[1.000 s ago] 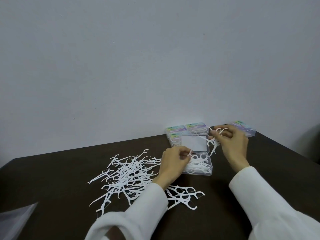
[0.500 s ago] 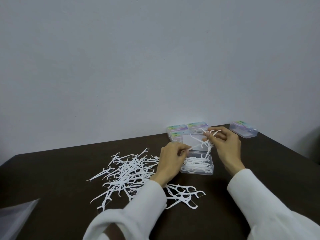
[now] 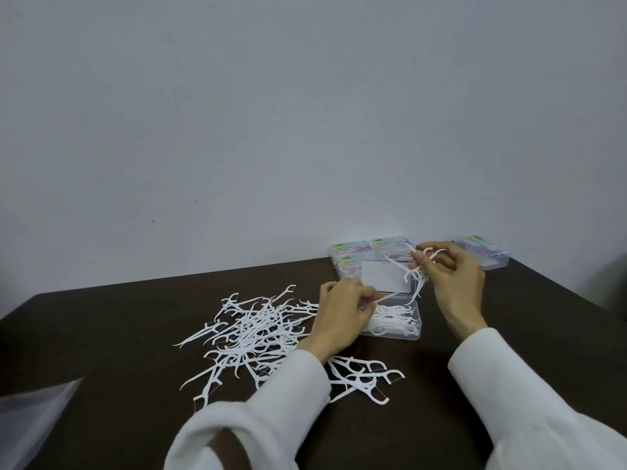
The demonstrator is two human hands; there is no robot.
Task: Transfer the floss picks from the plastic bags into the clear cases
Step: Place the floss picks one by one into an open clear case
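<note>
Head view: The right hand [image 3: 454, 283] holds a small bunch of floss picks [image 3: 412, 271] pinched between thumb and fingers, just above the raised lid of the open case [image 3: 395, 322]. The left hand [image 3: 342, 313] rests at the case's near left edge, fingers curled; it appears to pinch a single pick, though this is hard to confirm. The case already contains picks. A loose pile [image 3: 258, 330] lies on the dark surface [image 3: 509, 334] to the left, with a few more picks near the left sleeve. Closed cases [image 3: 353, 254] stand behind the open one, and a bag [image 3: 30, 422] lies at the near left corner.

To do this step well, align the bunch parallel with the case's long side, lower it flat, and steady the case with the left grip before release.
</note>
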